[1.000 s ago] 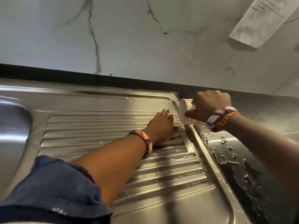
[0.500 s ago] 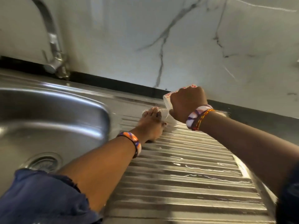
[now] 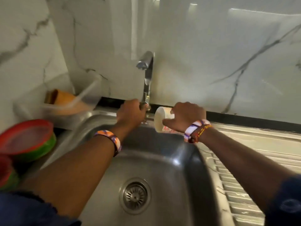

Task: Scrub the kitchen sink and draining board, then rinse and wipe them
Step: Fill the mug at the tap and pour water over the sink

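The steel sink (image 3: 182,162) fills the middle of the view, with its round drain (image 3: 135,195) near the bottom. The ribbed draining board (image 3: 254,157) runs off to the right and shows wet streaks. A chrome tap (image 3: 147,74) rises at the back rim. My left hand (image 3: 131,114) is closed around the tap's base handle. My right hand (image 3: 185,117) holds a white cup with a red pattern (image 3: 160,119), tipped on its side with its mouth facing left, over the sink's back edge beside the tap. No water shows from the spout.
Red and green plastic bowls (image 3: 27,141) are stacked at the left edge. Behind them a clear plastic container (image 3: 71,101) with an orange item stands in the corner. The marble-look wall (image 3: 211,54) rises right behind the sink.
The view has swung left from the draining board to the sink. My left hand left the board and took hold of the tap handle; my right hand carried the cup over beside the tap.
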Demonstrator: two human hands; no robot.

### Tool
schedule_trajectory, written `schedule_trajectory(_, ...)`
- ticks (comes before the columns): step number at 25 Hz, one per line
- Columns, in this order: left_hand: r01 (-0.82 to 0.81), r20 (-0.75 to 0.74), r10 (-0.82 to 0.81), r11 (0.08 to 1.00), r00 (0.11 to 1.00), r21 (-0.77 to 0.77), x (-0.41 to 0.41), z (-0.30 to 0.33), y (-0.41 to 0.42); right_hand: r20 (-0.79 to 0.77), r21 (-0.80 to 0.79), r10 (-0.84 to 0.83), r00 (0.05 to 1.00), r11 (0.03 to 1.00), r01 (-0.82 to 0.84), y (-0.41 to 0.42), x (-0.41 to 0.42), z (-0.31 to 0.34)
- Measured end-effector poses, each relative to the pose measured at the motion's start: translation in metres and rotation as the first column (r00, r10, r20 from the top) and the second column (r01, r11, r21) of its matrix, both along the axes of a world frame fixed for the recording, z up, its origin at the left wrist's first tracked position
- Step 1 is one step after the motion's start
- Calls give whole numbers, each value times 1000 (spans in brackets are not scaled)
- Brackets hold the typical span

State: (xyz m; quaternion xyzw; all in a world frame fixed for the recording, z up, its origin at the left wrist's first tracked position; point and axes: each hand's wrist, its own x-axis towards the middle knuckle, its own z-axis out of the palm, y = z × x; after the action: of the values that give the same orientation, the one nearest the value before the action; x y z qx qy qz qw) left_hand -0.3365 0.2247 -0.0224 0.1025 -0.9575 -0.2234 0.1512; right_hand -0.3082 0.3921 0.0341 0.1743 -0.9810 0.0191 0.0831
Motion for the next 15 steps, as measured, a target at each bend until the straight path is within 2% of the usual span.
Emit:
schedule_trajectory(1,-31,10,31,996,999,79,-13,9,-14,111,-171,-49,993,983,68,-9,1,-7)
schedule_trajectory(2,-25,60,16,988,998,151,-28,16,-22,240,-347,-68,969,926,151,-16,2,-16)
schedule_trajectory(4,56,178,-111,957,978,286,-54,27,-22,488,-587,-43,872,723,365,-31,6,-40)
schedule_trajectory(6,56,169,-153,878,974,476,-72,28,-13,632,-699,49,773,468,541,-50,16,-63)
schedule_trajectory(7,-13,164,-108,799,980,601,-76,26,-12,665,-712,75,743,366,600,-58,18,-73)
schedule_trajectory(9,-136,221,-113,504,969,853,-77,14,-24,731,-673,72,678,240,700,-69,18,-91)
schedule_trajectory(10,-175,255,-181,367,950,914,-75,5,-32,756,-650,69,651,197,734,-74,16,-98)
schedule_trajectory(11,-184,262,-236,307,936,934,-72,-1,-39,767,-640,68,638,161,752,-77,13,-103)
schedule_trajectory(13,-179,276,-241,358,930,916,-70,-9,-45,766,-643,54,641,100,760,-81,8,-112)
schedule_trajectory(15,-170,282,-171,480,944,860,-70,-13,-42,758,-651,27,652,87,754,-81,4,-120)
